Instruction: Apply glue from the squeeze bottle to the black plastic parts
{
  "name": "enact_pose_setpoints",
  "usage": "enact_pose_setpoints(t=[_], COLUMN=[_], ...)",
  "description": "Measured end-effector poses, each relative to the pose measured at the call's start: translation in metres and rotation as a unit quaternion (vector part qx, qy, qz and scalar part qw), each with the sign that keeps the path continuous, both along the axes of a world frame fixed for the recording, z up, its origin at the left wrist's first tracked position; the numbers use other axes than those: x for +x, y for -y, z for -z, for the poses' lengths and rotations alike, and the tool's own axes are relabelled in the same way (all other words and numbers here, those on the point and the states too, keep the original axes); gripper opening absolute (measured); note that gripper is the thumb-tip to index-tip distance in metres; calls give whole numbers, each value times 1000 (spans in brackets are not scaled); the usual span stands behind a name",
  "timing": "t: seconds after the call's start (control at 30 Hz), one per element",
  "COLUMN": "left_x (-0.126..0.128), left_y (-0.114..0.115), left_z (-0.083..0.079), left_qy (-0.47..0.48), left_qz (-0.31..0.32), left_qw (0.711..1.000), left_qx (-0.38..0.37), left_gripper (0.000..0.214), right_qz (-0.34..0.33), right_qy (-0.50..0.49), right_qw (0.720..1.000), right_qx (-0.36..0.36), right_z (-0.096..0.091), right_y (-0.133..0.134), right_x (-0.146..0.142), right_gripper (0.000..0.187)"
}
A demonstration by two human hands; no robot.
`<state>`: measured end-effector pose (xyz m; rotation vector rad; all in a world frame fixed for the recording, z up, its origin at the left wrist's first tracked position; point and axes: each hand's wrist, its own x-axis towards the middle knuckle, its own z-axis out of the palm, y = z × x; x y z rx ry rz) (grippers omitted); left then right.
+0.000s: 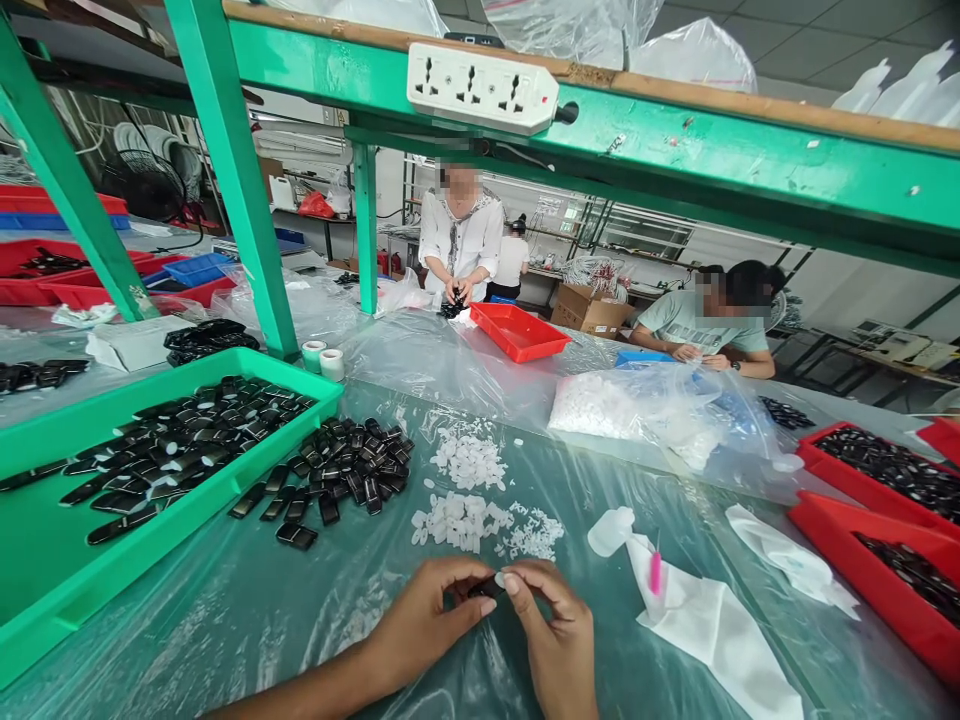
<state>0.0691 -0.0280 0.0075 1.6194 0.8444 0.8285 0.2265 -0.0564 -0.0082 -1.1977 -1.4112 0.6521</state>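
Note:
My left hand [427, 615] and my right hand [555, 630] meet low in the middle of the head view. Together they pinch a small black plastic part [486, 588] between their fingertips, and a small white piece sits at its right end. Just beyond my hands lie piles of small white pieces [469, 520]. A heap of black parts [345, 475] rests on the plastic sheet to the left of them. More black parts fill the green tray [67, 590] at the left.
A white cloth [712, 630] with a pink-tipped tool [655, 572] lies at my right, beside a small white bottle [609, 530]. Red trays [847, 535] of black parts line the right edge. A bag of white pieces [622, 405] sits behind. Two people work across the table.

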Motion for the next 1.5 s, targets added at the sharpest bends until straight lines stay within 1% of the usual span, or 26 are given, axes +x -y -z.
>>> enact_pose_setpoints(t=[0.13,0.27,0.37,0.43,0.5,0.6,0.7,0.8,0.87,0.93,0.97,1.03,1.1,1.2,1.3,1.5], left_x=[-1,-2,-3,-2,-2,-1,-1,-1,-2,-2,-3,-4,-5,-6,-6,-5], left_y=[1,4,5,6,6,6,5,4,3,0,-2,-5,-9,-11,-11,-10], left_z=[-3,-8,-10,-11,-9,-6,-5,-6,-6,-6,-5,-5,-5,-4,-1,0], left_qy=[-27,-55,-52,-27,11,76,115,120,114,112,113,114,112,110,116,108], left_qz=[-10,-6,5,0,-2,31,66,74,67,46,33,9,-5,-8,-2,6], left_qw=[999,996,996,998,1000,996,989,987,989,991,991,991,991,989,988,990], left_qx=[36,63,76,60,24,-28,-64,-74,-65,-57,-57,-63,-76,-99,-99,-93], left_gripper=[16,20,23,24,25,28,31,33,32,30,29,28,27,26,25,26], right_qz=[11,11,6,4,9,17,27,37,18,6,12,46,68,42,17,21], right_qy=[43,128,174,205,229,251,275,302,334,359,362,356,355,362,367,369], right_qw=[999,989,978,966,955,945,941,933,923,918,920,927,930,930,930,929], right_qx=[18,69,112,154,190,208,196,190,192,169,148,104,73,47,29,26], right_z=[-1,-3,-4,-5,-5,-2,3,4,2,-2,-4,-6,-5,-1,1,3], right_y=[1,3,4,5,6,8,12,13,10,4,1,-8,-15,-22,-24,-27], right_x=[0,4,5,6,6,6,4,3,4,9,12,20,27,33,29,17], right_gripper=[14,12,14,18,24,30,29,28,31,32,31,26,22,20,19,22])
